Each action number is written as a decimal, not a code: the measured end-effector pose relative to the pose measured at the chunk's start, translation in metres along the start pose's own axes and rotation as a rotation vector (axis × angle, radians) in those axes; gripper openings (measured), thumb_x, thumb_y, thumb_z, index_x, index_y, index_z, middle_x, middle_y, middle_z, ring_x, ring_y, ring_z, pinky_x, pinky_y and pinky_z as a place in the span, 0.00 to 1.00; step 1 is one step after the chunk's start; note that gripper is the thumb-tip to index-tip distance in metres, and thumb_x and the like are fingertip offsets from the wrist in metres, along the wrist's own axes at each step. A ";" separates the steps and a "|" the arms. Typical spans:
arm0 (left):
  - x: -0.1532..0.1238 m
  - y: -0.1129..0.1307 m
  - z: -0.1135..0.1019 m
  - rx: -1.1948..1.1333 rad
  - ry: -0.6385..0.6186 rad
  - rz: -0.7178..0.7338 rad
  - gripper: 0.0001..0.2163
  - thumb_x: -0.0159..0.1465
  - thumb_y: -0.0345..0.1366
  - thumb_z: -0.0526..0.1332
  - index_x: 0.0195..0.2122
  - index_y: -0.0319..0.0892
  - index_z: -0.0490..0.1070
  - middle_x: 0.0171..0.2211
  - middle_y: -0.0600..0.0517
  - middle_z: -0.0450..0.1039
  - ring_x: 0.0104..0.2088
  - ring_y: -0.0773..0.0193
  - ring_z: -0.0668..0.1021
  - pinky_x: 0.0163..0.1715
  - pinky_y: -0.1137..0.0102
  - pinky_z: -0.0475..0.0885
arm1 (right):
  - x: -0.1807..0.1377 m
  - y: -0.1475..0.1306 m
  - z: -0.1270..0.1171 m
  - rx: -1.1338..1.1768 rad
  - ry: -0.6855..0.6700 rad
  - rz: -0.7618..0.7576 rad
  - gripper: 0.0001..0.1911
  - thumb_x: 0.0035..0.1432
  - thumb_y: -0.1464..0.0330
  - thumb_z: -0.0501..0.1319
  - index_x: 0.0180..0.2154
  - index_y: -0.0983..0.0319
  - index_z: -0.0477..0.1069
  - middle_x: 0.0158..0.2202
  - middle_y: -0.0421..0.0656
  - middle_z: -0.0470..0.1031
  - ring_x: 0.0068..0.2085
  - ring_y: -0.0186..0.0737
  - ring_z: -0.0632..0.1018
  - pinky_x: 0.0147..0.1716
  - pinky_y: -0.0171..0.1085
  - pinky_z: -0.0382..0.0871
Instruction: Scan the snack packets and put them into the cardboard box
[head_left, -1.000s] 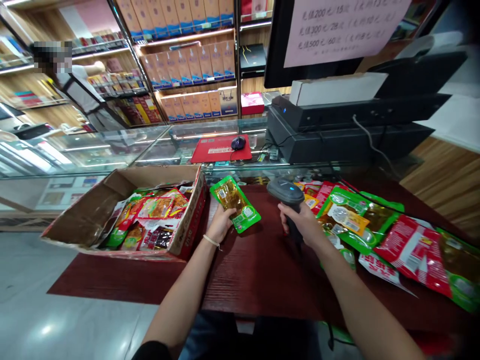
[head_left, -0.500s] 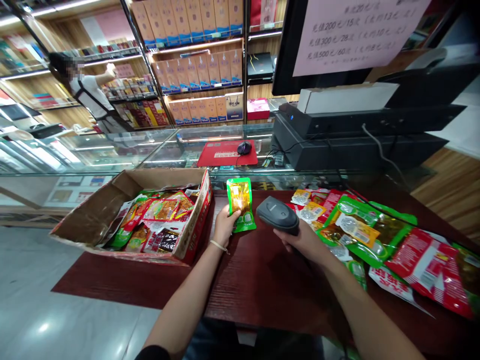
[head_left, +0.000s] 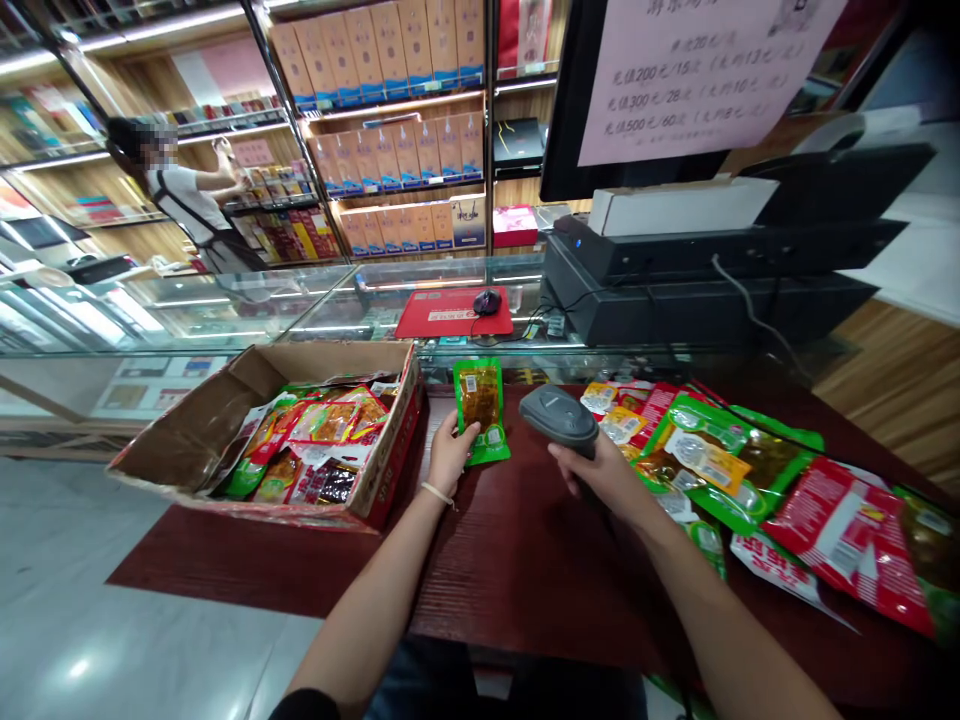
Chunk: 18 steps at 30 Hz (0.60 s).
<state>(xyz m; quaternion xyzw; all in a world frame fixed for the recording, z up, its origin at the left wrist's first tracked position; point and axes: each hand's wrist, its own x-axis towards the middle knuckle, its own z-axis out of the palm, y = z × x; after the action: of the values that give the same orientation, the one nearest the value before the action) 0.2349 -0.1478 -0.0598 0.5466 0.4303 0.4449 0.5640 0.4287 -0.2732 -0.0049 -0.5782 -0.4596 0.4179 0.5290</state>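
My left hand is closed on the lower left edge of a green and gold snack packet, whose small barcode label shows near the top. In my right hand is a dark grey barcode scanner; its head points left at the packet, a short gap away. Left of my left hand stands an open cardboard box holding several red and green snack packets. To the right of the scanner lies a spread pile of green and red packets, some with yellow labels.
A glass counter runs behind the brown table. On it are a red mat, a mouse and a monitor with a paper sign. One person stands by the far shelves, arms raised.
The bright glare on the packet in my left hand is gone, and its barcode label is clearer. My hands hold almost the same place. The far person's arms have shifted.
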 end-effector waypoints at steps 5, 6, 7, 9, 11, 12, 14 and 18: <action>-0.002 0.009 0.006 0.158 0.019 0.086 0.18 0.58 0.40 0.62 0.49 0.40 0.71 0.41 0.49 0.77 0.36 0.62 0.77 0.29 0.73 0.71 | 0.003 -0.004 0.000 0.062 0.069 0.000 0.19 0.53 0.53 0.66 0.29 0.59 0.62 0.17 0.34 0.66 0.14 0.31 0.67 0.13 0.31 0.61; -0.003 0.014 0.008 0.188 0.012 0.121 0.18 0.58 0.39 0.62 0.49 0.40 0.71 0.42 0.49 0.77 0.38 0.61 0.77 0.31 0.72 0.72 | 0.003 -0.005 0.000 0.080 0.075 -0.011 0.19 0.52 0.53 0.66 0.27 0.59 0.62 0.16 0.34 0.66 0.14 0.31 0.67 0.13 0.31 0.61; -0.004 0.019 0.009 0.216 0.006 0.157 0.17 0.59 0.39 0.62 0.48 0.40 0.71 0.43 0.48 0.76 0.40 0.60 0.77 0.34 0.71 0.73 | 0.003 -0.006 0.000 0.099 0.077 -0.022 0.20 0.52 0.53 0.66 0.25 0.59 0.63 0.16 0.35 0.66 0.14 0.31 0.66 0.13 0.32 0.61; -0.008 0.034 0.012 0.259 0.006 0.207 0.16 0.59 0.38 0.62 0.48 0.41 0.71 0.43 0.48 0.76 0.41 0.60 0.77 0.37 0.69 0.73 | 0.004 -0.009 -0.001 0.135 0.081 -0.032 0.21 0.53 0.52 0.65 0.23 0.60 0.64 0.15 0.36 0.65 0.14 0.31 0.66 0.13 0.32 0.62; -0.014 0.053 0.012 0.273 0.015 0.236 0.16 0.60 0.38 0.61 0.49 0.42 0.70 0.42 0.49 0.77 0.40 0.60 0.77 0.36 0.69 0.73 | 0.004 -0.014 -0.001 0.171 0.090 -0.032 0.21 0.53 0.52 0.65 0.23 0.60 0.64 0.15 0.36 0.65 0.14 0.31 0.66 0.12 0.32 0.61; -0.018 0.064 0.011 0.270 0.016 0.256 0.16 0.60 0.39 0.61 0.49 0.42 0.70 0.41 0.49 0.77 0.39 0.60 0.77 0.36 0.69 0.73 | 0.003 -0.019 -0.001 0.185 0.090 -0.032 0.20 0.53 0.52 0.65 0.23 0.60 0.65 0.16 0.36 0.66 0.13 0.31 0.66 0.12 0.32 0.61; -0.027 0.088 0.005 0.249 0.010 0.313 0.15 0.61 0.40 0.61 0.49 0.42 0.69 0.42 0.48 0.77 0.40 0.59 0.78 0.38 0.67 0.73 | 0.002 -0.030 0.001 0.202 0.084 -0.046 0.19 0.53 0.53 0.66 0.25 0.60 0.66 0.16 0.36 0.66 0.14 0.31 0.66 0.12 0.32 0.61; -0.042 0.134 -0.023 0.192 0.035 0.450 0.17 0.61 0.39 0.62 0.50 0.42 0.68 0.46 0.47 0.76 0.43 0.58 0.78 0.45 0.66 0.73 | -0.003 -0.057 0.013 0.182 0.052 -0.123 0.16 0.55 0.56 0.66 0.27 0.61 0.67 0.18 0.36 0.67 0.16 0.31 0.67 0.14 0.32 0.63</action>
<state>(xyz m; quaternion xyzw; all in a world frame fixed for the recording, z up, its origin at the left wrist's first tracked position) 0.1982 -0.1825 0.0733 0.6721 0.3478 0.5256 0.3886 0.4101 -0.2719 0.0510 -0.5093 -0.4403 0.4094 0.6157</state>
